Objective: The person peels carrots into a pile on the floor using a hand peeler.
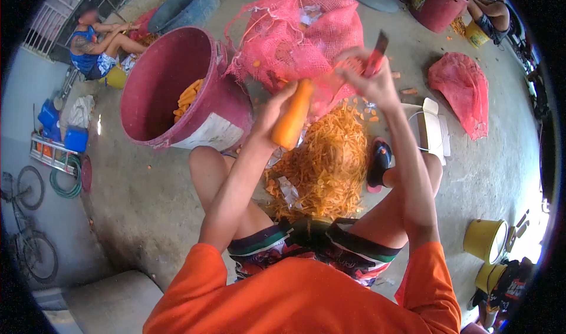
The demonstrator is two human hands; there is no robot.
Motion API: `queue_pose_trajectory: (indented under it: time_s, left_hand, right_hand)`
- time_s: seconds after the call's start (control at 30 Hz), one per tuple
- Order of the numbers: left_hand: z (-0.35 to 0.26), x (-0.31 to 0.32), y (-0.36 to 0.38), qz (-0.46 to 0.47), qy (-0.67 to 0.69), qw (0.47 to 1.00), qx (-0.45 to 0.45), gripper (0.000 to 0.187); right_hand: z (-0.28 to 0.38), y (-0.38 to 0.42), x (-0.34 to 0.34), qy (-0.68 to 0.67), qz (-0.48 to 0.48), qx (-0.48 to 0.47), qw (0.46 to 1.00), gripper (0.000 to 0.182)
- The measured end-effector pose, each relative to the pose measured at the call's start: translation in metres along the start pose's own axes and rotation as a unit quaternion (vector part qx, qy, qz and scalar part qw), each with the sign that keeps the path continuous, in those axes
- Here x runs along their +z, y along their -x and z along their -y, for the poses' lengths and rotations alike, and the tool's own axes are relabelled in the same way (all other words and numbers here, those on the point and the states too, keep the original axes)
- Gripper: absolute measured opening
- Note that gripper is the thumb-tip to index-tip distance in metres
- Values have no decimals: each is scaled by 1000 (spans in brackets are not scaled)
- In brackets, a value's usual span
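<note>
My left hand (273,111) is closed around a thick peeled carrot (293,117), held tilted above the heap of peelings. To the right of it and a little higher, my right hand (372,82) grips a slim red tool with a dark end (377,56); motion blur hides its exact kind. The tool and the carrot are apart. Below both hands, between my legs, lies a heap of orange carrot peelings (330,163). Just beyond the hands stands a pink mesh sack (300,36).
A large pink tub (168,86) holding peeled carrots (187,100) stands at my left. A white box (433,128) and a red mesh sack (460,92) lie to the right. Seated people work at the far left and far right. A yellow bucket (485,240) is at right.
</note>
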State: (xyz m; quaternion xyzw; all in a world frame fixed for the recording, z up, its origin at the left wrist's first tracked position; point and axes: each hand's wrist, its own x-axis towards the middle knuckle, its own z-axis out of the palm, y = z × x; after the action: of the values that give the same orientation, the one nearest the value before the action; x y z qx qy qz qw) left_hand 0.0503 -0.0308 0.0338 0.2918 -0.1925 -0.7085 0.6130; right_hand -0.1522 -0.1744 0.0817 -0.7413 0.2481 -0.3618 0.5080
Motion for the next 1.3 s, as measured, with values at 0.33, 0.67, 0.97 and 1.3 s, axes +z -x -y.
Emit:
queue_pose_trajectory:
  time_s: [0.33, 0.67, 0.97, 1.3]
  left_hand:
    - [7, -20, -6, 65, 7, 997, -38, 40]
    - [10, -5, -2, -55, -51, 997, 32, 34]
    - [11, 1, -2, -39, 76, 996, 29, 31]
    - [11, -12, -7, -22, 4, 999, 48, 33]
  right_hand:
    - [-15, -13, 4, -3, 24, -86, 996, 24]
    - [-18, -14, 12, 2, 3, -81, 997, 25]
    - [24, 18, 46, 109, 118, -294, 942, 22]
    - [27, 19, 52, 77, 167, -285, 941, 21]
